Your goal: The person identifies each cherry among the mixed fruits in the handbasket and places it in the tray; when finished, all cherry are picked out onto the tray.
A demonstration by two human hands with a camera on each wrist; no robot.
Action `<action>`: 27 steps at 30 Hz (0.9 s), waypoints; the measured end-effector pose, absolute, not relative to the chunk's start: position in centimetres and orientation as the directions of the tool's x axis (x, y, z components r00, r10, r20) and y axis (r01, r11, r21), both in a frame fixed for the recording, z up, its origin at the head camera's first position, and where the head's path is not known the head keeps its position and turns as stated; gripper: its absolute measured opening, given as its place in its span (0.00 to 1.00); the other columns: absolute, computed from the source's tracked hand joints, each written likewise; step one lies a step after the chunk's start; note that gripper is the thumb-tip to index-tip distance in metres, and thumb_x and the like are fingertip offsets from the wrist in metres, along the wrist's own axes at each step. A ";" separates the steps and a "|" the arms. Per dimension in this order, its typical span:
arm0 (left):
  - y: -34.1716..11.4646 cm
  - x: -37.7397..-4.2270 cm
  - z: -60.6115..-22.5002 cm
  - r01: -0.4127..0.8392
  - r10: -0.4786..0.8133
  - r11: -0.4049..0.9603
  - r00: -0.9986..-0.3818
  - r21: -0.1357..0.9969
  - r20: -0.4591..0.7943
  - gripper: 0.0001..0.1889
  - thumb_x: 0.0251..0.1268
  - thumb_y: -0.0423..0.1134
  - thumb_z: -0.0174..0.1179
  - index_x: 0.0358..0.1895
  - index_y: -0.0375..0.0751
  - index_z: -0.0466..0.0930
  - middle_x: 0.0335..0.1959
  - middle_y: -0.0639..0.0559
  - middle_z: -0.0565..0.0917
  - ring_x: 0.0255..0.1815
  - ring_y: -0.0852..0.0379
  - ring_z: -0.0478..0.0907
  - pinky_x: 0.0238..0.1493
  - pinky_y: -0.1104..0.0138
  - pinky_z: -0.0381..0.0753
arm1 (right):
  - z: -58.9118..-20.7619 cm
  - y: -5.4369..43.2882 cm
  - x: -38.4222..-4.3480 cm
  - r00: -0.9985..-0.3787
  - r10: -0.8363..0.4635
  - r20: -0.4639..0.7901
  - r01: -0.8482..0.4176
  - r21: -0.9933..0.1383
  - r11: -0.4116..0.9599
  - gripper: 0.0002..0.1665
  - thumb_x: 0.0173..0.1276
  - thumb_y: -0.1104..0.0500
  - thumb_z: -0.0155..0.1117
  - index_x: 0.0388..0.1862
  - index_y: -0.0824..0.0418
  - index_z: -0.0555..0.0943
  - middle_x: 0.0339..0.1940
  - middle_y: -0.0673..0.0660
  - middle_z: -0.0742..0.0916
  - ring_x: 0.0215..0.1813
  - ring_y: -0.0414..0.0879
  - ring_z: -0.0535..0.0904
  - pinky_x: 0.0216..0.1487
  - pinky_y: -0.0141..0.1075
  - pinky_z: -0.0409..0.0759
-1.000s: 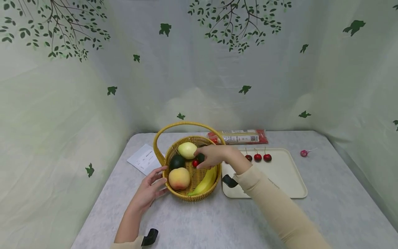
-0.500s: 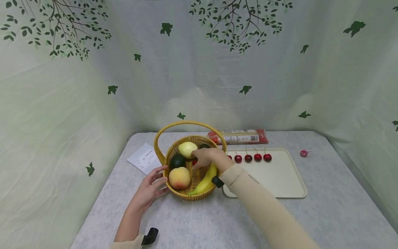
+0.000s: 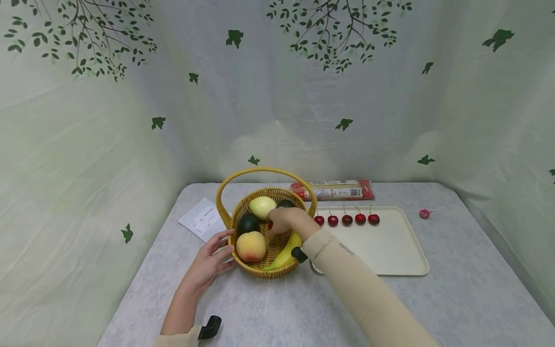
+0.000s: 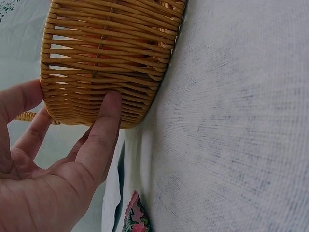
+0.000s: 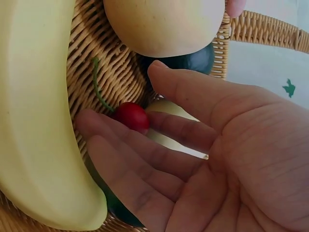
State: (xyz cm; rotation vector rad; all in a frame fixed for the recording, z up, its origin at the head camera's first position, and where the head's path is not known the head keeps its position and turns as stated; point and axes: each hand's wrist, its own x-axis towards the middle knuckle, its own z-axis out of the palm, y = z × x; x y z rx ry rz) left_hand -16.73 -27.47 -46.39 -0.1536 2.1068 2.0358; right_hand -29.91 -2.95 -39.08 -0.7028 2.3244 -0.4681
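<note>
A yellow wicker basket (image 3: 270,274) with a tall handle holds a peach (image 3: 251,246), a banana (image 3: 284,253), a pale yellow fruit (image 3: 262,207) and dark green fruits (image 3: 248,223). My left hand (image 3: 208,262) rests its spread fingers against the basket's left side; the left wrist view shows fingertips touching the weave. Inside the basket is my right hand (image 3: 287,221), thumb and fingers apart. A red cherry (image 5: 131,117) with a green stem lies by its index fingertip in the right wrist view, partly hidden behind the other fingers. The thumb does not touch it.
Right of the basket lies a cream tray (image 3: 381,250) with a row of several cherries (image 3: 347,220) along its back. Behind it is a red packet (image 3: 338,190). A small red radish-like item (image 3: 424,214) lies far right, a white paper (image 3: 203,220) left.
My right hand has moved left and deeper into the basket, bringing more of the cherries on the tray into sight. My left hand stays against the basket.
</note>
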 end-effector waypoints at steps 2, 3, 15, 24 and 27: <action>-27.5 -16.7 -46.4 -0.214 0.071 0.039 -0.974 0.976 -0.216 0.28 0.84 0.36 0.58 0.81 0.48 0.66 0.74 0.37 0.66 0.66 0.49 0.77 0.66 0.48 0.86 | -39.1 -3.0 -29.9 -0.647 -0.587 -0.487 -0.360 -0.484 0.798 0.20 0.80 0.52 0.68 0.62 0.64 0.82 0.55 0.62 0.86 0.50 0.56 0.91 0.53 0.44 0.91; -27.4 -16.6 -46.4 -0.211 0.075 0.043 -0.974 0.976 -0.214 0.28 0.84 0.36 0.58 0.82 0.47 0.66 0.74 0.37 0.66 0.66 0.49 0.76 0.67 0.48 0.86 | -39.1 -3.1 -29.9 -0.650 -0.584 -0.486 -0.361 -0.479 0.801 0.18 0.80 0.52 0.68 0.58 0.63 0.82 0.51 0.60 0.86 0.49 0.55 0.91 0.52 0.43 0.91; -27.6 -16.3 -46.1 -0.199 0.083 0.047 -0.976 0.979 -0.203 0.29 0.84 0.38 0.58 0.82 0.46 0.64 0.75 0.36 0.64 0.65 0.50 0.77 0.66 0.50 0.86 | -39.3 -3.2 -29.6 -0.639 -0.588 -0.496 -0.361 -0.482 0.798 0.23 0.75 0.62 0.73 0.66 0.66 0.83 0.56 0.61 0.87 0.42 0.49 0.91 0.46 0.39 0.91; -27.5 -16.5 -46.3 -0.209 0.072 0.039 -0.975 0.977 -0.211 0.28 0.84 0.35 0.58 0.81 0.47 0.66 0.74 0.37 0.66 0.65 0.49 0.77 0.67 0.48 0.86 | -39.6 -3.3 -29.7 -0.635 -0.565 -0.526 -0.371 -0.434 0.821 0.11 0.69 0.70 0.75 0.49 0.65 0.88 0.33 0.53 0.86 0.28 0.42 0.81 0.32 0.31 0.81; -27.5 -16.5 -46.3 -0.211 0.067 0.041 -0.975 0.977 -0.214 0.28 0.84 0.35 0.57 0.81 0.47 0.66 0.74 0.37 0.66 0.65 0.49 0.77 0.67 0.48 0.86 | -39.6 -3.4 -29.7 -0.647 -0.551 -0.527 -0.386 -0.397 0.832 0.08 0.69 0.67 0.76 0.46 0.63 0.88 0.30 0.52 0.84 0.27 0.42 0.78 0.30 0.31 0.78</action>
